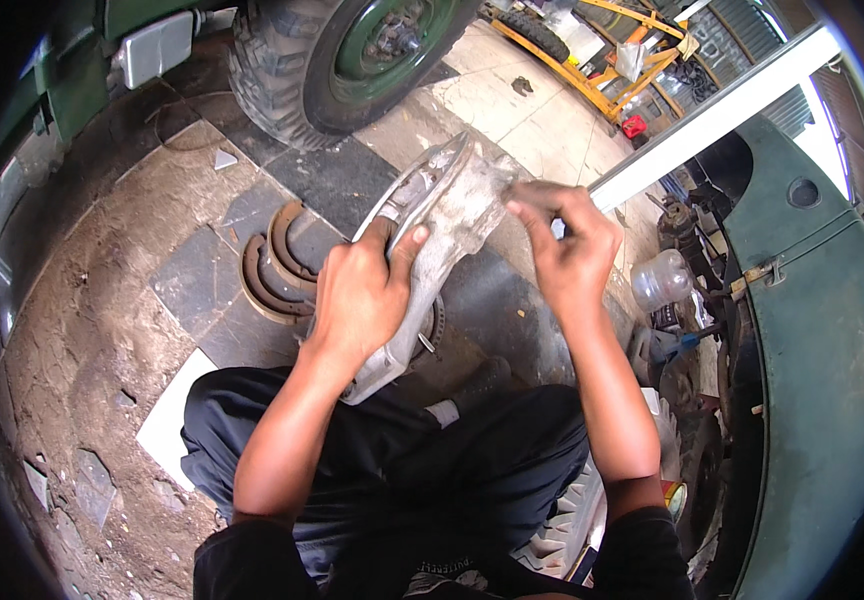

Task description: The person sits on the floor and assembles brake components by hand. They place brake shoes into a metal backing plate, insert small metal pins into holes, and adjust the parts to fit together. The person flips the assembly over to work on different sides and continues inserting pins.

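Observation:
A grey cast-metal housing (442, 225) is tilted upward in front of me, above my lap. My left hand (360, 300) grips its side, with the thumb on the outer face and fingers over the rim. At the housing's upper right end is my right hand (572, 240), its thumb and forefinger brought together against the metal. Whatever lies between those fingertips is too small or hidden to make out. Left of the housing, two curved brown brake shoes (290, 245) lie on the tiles. A toothed metal ring (438, 325) shows partly behind the housing.
A big treaded wheel (297, 85) with a green rim stands ahead. Green vehicle bodywork (832, 330) rises close on my right, beside a clear plastic bottle (660, 280). A white post (717, 115) slants across the upper right. A yellow frame (642, 75) stands farther back.

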A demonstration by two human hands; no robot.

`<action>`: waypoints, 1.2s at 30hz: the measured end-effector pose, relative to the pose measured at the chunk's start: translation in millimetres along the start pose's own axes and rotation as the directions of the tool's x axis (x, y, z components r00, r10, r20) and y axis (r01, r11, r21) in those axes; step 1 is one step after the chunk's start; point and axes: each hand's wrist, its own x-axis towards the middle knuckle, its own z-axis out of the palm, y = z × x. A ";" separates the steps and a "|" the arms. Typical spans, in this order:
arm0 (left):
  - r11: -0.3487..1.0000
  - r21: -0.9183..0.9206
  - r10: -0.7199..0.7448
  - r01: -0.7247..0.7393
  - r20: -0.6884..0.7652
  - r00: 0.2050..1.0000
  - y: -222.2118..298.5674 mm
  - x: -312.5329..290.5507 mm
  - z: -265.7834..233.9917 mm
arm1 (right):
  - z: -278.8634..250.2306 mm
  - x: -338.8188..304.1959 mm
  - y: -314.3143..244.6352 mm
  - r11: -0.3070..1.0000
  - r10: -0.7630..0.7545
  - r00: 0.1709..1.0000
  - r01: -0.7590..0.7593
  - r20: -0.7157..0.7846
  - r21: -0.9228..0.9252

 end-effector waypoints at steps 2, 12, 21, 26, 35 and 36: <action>1.000 0.010 0.013 -0.012 -0.051 0.999 -2.1 -4.6 -3.6 | 0.4 -7.5 -10.0 0.989 -0.137 0.988 0.133 0.077 0.058; 0.999 -0.012 -0.033 0.032 -0.018 0.999 -2.3 -4.8 -5.8 | 4.1 7.8 -18.8 0.984 -0.174 0.982 0.171 0.080 0.042; 0.999 0.034 -0.009 0.010 -0.031 0.999 -3.1 -6.5 -4.3 | -9.2 49.5 -19.5 0.968 0.067 0.970 -0.007 0.234 -0.251; 0.999 0.046 0.031 -0.029 -0.040 0.999 -7.5 -11.8 -2.8 | -16.7 46.3 -15.4 0.987 -0.013 0.954 0.060 0.299 -0.148; 0.999 0.049 0.004 -0.004 0.006 1.000 1.5 -11.4 2.5 | -25.0 41.8 -19.9 0.988 0.044 0.942 0.007 0.333 -0.151; 0.999 0.038 0.004 -0.004 -0.002 1.000 2.9 -8.8 2.2 | -25.4 42.3 -18.8 0.990 0.029 0.946 0.017 0.323 -0.139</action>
